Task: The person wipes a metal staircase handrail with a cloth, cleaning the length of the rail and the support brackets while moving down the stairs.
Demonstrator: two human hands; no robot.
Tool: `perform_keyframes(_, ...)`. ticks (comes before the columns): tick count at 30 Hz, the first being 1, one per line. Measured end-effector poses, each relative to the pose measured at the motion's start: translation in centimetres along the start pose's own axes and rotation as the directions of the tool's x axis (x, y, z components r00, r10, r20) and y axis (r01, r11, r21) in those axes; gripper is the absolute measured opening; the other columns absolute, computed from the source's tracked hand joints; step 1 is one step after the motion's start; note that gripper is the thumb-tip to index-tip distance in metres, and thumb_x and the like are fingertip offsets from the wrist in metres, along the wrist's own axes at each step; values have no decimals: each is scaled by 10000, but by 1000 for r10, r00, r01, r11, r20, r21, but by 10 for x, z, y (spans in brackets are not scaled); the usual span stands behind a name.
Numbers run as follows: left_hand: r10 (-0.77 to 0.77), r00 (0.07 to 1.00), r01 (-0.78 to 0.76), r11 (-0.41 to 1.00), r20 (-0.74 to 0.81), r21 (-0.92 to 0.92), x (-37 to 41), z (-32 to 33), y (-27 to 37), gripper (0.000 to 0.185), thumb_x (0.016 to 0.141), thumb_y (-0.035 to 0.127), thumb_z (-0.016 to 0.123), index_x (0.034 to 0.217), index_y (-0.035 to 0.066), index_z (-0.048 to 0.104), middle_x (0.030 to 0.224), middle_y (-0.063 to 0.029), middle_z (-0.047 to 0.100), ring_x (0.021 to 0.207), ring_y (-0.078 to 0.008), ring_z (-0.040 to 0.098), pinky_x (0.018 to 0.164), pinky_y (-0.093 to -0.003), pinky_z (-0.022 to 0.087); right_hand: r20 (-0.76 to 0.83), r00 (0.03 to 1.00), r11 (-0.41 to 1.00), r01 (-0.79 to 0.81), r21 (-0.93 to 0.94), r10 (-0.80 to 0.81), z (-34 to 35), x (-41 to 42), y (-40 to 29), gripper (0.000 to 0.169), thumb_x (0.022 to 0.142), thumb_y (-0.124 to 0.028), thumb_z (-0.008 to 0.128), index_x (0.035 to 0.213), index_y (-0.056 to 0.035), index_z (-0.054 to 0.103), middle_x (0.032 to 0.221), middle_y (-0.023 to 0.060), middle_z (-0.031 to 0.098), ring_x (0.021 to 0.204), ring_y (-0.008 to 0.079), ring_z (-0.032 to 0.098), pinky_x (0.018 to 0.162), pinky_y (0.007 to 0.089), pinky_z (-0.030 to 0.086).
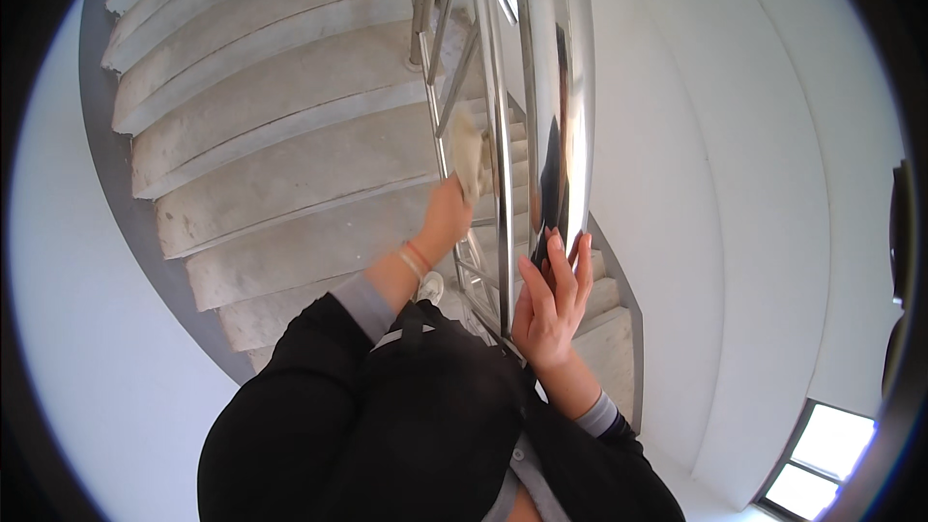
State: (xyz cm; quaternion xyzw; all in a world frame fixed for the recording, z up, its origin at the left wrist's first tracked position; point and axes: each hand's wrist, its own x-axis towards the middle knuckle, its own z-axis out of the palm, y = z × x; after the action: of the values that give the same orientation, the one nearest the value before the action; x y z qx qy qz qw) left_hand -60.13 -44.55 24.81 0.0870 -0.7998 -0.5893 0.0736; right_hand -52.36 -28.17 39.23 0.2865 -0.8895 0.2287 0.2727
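My left hand (448,214) is closed around a beige cloth (470,156), blurred at its upper end. The cloth is against or just beside the slim steel bars (495,123) of the stair railing; I cannot tell whether it touches them. A thick polished steel handrail (580,87) runs along the top of the railing. On its near part lies my right hand (551,308), fingers spread and fingertips against the shiny metal. The rail mirrors the fingers and dark clothing.
Bare concrete steps (290,145) lie left of the railing, with a white shoe (431,288) on them. Through and beyond the bars a lower flight (602,297) shows. White walls (761,196) stand on both sides. A window (819,460) is at the lower right.
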Motion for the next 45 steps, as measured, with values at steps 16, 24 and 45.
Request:
perform_keyframes(16,-300,903,323,946,307,-26,-30,53,-55,268,866,148,619,1091,2,622,973,-152,698,890,-269,657,798,-378,501,-51,999,995,-10,103,15,0,-1,0,337,815,79,583,1101,-82,660,1306,130,594,1327,432,448,1080,534,373)
perform_keyframes(24,-305,846,500,738,438,-453,-38,18,-3,285,828,43,597,1111,14,613,930,-60,637,877,-170,607,800,-338,489,-21,1000,999,9,54,-7,-2,1,-4,366,797,113,576,1097,-78,662,1290,124,595,1340,441,416,1089,533,366)
perform_keyframes(45,184,969,-189,982,-164,-14,110,-5,102,393,938,100,556,1322,172,591,1306,-273,449,1094,-432,570,929,-440,485,-2,1000,994,18,112,-18,-3,1,0,331,799,99,597,1068,-78,675,1184,74,659,1352,403,430,1114,505,332)
